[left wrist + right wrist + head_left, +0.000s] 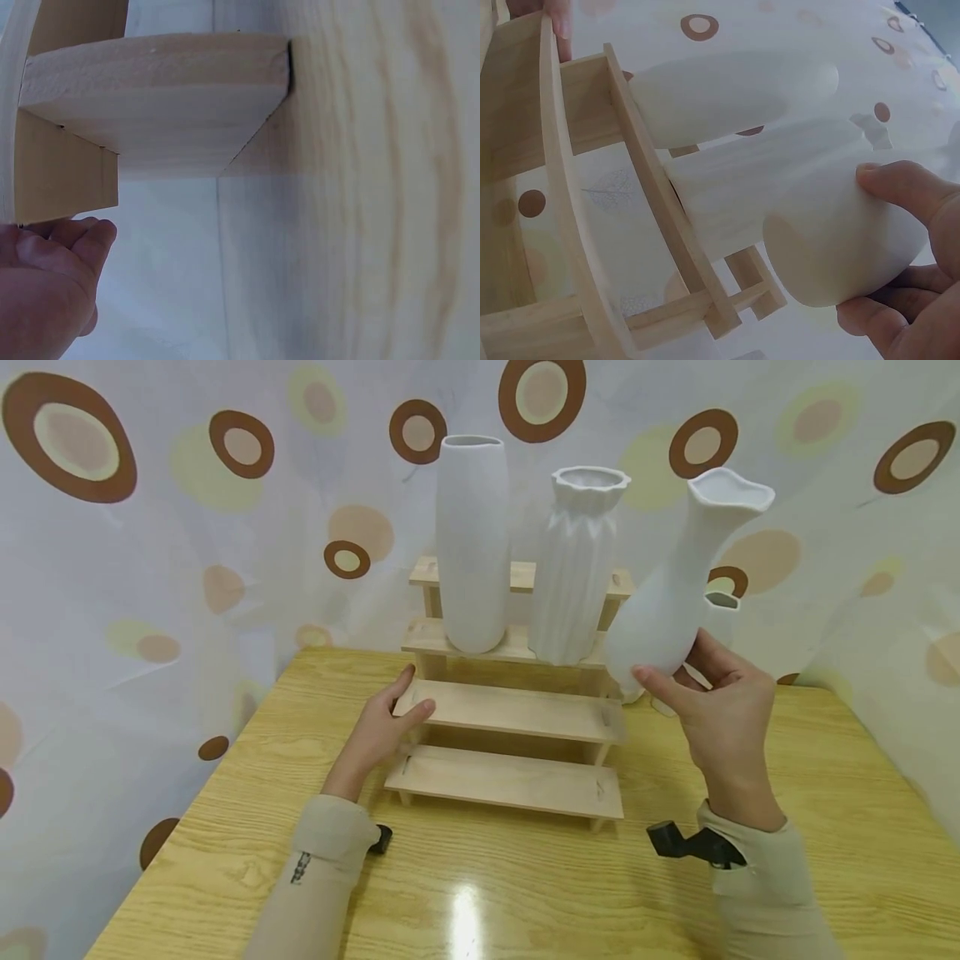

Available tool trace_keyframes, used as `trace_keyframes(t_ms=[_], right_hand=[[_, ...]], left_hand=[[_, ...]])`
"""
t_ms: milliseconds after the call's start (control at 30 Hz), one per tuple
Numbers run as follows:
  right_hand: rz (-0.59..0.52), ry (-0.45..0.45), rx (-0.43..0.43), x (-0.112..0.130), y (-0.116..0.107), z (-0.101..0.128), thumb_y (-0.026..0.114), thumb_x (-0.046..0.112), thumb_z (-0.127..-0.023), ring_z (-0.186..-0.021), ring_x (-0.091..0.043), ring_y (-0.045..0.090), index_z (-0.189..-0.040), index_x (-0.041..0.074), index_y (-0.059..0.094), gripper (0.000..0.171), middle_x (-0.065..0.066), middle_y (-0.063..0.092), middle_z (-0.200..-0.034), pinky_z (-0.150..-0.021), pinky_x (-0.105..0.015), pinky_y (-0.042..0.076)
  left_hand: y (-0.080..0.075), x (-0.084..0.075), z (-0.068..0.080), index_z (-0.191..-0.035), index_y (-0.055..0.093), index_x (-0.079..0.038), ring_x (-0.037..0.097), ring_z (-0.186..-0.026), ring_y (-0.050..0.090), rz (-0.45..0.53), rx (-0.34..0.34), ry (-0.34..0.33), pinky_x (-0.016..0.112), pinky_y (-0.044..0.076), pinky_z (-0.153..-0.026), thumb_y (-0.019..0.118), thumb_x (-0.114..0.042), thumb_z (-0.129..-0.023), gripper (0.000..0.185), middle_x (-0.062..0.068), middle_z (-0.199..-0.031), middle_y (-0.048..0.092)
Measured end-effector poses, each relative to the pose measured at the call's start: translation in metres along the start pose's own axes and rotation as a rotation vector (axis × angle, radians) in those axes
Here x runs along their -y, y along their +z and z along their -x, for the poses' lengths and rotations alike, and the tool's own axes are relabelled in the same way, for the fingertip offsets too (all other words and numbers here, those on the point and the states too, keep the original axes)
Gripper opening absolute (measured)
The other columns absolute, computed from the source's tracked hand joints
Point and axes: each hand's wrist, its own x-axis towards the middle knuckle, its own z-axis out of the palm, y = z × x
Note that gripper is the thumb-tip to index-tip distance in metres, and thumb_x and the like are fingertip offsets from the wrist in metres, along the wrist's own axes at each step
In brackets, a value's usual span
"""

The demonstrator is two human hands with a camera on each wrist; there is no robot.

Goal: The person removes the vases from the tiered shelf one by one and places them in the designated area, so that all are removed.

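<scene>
A tiered wooden stand (510, 706) with stepped shelves stands on the table. My left hand (382, 727) grips the left end of a lower shelf, thumb over its top; in the left wrist view its fingers (94, 244) bend beside the wood. My right hand (723, 710) holds a white bulbous vase (663, 602) with a flared wavy mouth, thumb and fingers round its lower body. That vase leans right, raised beside the stand's right end. On a higher shelf stand a tall smooth white vase (472, 543) and a pleated white vase (576, 568) with a scalloped rim.
Partly hidden behind the held vase is another white vessel (723, 610) at the right back. The stand's two lowest shelves, including the bottom shelf (502, 781), bear no vases. A patterned cloth (187, 543) hangs behind the yellow wooden table (262, 760).
</scene>
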Motion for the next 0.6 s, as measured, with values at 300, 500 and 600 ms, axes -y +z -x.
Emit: trace_keyframes(t_ms=[300, 500, 600], right_hand=[[0.012, -0.012, -0.021, -0.008, -0.007, 0.000, 0.087, -0.012, -0.065, -0.109, -0.025, 0.065, -0.124, 0.005, 0.070, 0.064, -0.017, 0.067, -0.122, -0.081, -0.026, 0.055], [0.020, -0.007, -0.033, -0.014, -0.014, 0.000, 0.087, -0.012, -0.065, -0.109, -0.025, 0.065, -0.124, 0.004, 0.069, 0.064, -0.017, 0.067, -0.122, -0.081, -0.026, 0.055], [0.019, 0.004, -0.044, -0.016, -0.018, 0.000, 0.087, -0.012, -0.065, -0.109, -0.025, 0.065, -0.124, 0.004, 0.069, 0.064, -0.016, 0.067, -0.121, -0.080, -0.026, 0.055]], left_hand=[[0.000, -0.002, -0.001, -0.158, 0.020, -0.014, 0.017, -0.148, 0.012, -0.001, 0.001, -0.002, 0.041, 0.018, -0.118, 0.061, -0.046, -0.097, 0.081, -0.003, -0.162, 0.016], [0.000, -0.003, 0.001, -0.158, 0.019, -0.012, 0.019, -0.148, 0.011, 0.004, 0.009, 0.000, 0.043, 0.018, -0.118, 0.061, -0.049, -0.096, 0.084, 0.001, -0.163, 0.015], [0.000, -0.003, 0.002, -0.158, 0.019, -0.013, 0.019, -0.148, 0.011, 0.004, 0.006, -0.007, 0.044, 0.018, -0.118, 0.061, -0.050, -0.096, 0.084, -0.001, -0.163, 0.015]])
